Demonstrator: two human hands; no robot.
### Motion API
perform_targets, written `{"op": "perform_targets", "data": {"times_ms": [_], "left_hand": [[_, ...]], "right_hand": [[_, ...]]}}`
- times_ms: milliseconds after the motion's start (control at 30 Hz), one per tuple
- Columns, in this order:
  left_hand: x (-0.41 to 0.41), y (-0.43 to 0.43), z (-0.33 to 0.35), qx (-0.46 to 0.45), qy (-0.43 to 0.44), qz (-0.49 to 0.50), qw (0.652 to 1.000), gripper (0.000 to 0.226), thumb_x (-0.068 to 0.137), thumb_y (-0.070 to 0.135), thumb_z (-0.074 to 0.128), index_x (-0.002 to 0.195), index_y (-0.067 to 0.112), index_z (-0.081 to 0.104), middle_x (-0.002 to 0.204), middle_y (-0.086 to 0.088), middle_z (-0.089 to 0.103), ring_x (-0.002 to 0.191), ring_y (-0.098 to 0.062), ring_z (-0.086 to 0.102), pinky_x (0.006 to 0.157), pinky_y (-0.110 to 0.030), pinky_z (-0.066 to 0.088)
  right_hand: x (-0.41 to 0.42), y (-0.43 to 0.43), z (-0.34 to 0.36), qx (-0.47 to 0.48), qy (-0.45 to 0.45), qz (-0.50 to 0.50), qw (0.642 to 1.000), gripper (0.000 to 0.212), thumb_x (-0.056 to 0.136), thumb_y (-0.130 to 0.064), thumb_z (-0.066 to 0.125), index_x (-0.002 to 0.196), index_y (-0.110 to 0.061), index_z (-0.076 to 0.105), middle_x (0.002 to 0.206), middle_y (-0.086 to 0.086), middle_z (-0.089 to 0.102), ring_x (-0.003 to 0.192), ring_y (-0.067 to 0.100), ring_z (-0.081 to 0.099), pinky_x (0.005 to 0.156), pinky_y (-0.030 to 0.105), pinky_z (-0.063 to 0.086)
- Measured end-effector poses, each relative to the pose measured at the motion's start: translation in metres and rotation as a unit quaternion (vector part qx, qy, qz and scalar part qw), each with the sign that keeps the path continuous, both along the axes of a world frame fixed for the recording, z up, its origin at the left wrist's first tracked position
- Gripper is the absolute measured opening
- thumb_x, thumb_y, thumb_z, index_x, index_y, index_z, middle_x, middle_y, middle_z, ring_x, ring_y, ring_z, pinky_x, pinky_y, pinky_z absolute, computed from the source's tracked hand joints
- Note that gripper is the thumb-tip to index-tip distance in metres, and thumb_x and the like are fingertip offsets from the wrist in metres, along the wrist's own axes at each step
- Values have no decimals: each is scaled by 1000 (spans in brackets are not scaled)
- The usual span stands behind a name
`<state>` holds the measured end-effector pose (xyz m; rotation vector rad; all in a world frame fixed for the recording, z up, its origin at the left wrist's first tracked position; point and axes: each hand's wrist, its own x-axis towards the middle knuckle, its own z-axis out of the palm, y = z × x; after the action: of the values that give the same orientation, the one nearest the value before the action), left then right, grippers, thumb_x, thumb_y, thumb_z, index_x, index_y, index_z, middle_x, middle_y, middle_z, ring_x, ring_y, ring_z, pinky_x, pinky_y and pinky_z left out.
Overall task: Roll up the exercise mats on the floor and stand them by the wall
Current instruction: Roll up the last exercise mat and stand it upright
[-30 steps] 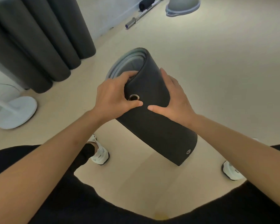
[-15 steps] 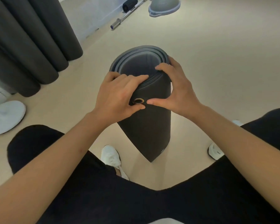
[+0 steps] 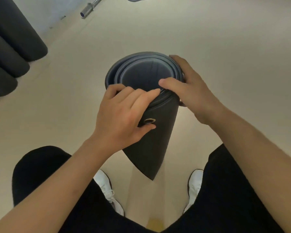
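Two grips on the rolled mat [image 3: 158, 142], on end on the floor [image 3: 233, 47]: left hand [image 3: 123, 116] curls over its rim at 7 o'clock (thumb beside eyelet [image 3: 149, 121]), right hand [image 3: 191, 88] at 3 o'clock.

Barbell [image 3: 87, 11] partly beyond the top edge, standing mats [image 3: 15, 39] partly beyond the left edge
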<state>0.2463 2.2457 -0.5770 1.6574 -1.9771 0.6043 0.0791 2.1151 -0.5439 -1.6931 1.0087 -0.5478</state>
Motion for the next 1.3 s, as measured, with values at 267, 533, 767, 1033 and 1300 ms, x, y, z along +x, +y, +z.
{"op": "perform_targets", "data": {"times_ms": [267, 533, 767, 1033, 1300], "left_hand": [[-1, -46, -6, 15, 24, -13, 1000, 60, 83, 38, 82, 132, 14, 59, 108, -4, 75, 94, -25, 68, 93, -42, 41], [-18, -24, 31, 176, 88, 15, 980, 58, 79, 30, 83, 131, 14, 66, 113, -3, 73, 99, -23, 66, 96, -38, 40], [21, -17, 133, 240, 407, 143, 869, 59, 86, 46, 71, 136, 17, 61, 130, -1, 64, 122, -11, 52, 102, -33, 41], [96, -55, 254, 574, 394, 125, 707, 63, 88, 48, 72, 145, 29, 51, 121, 1, 70, 108, -22, 65, 90, -36, 49], [199, -13, 361, 492, 457, 210, 711, 21, 87, 26, 70, 104, 15, 75, 82, -5, 72, 78, -23, 66, 62, -26, 40]], "right_hand": [[-1, -57, 35, 218, 83, 38, 972, 64, 93, -22, 68, 143, -51, 39, 126, -14, 57, 109, 17, 63, 68, 45, 65], [19, -38, 60, 254, 124, -62, 957, 60, 89, -2, 58, 137, -35, 49, 113, -5, 62, 100, 27, 66, 60, 52, 64], [13, -40, 109, 270, 157, 17, 950, 63, 82, 10, 60, 123, -38, 63, 102, -4, 70, 94, 24, 72, 69, 48, 65], [84, -56, 221, 191, 239, 236, 922, 71, 78, 13, 62, 140, -22, 63, 118, -4, 70, 99, 12, 67, 84, 34, 52], [194, -46, 333, 97, 279, 324, 899, 65, 84, -21, 78, 146, -26, 56, 144, -6, 60, 133, 14, 54, 115, 43, 42]]}}
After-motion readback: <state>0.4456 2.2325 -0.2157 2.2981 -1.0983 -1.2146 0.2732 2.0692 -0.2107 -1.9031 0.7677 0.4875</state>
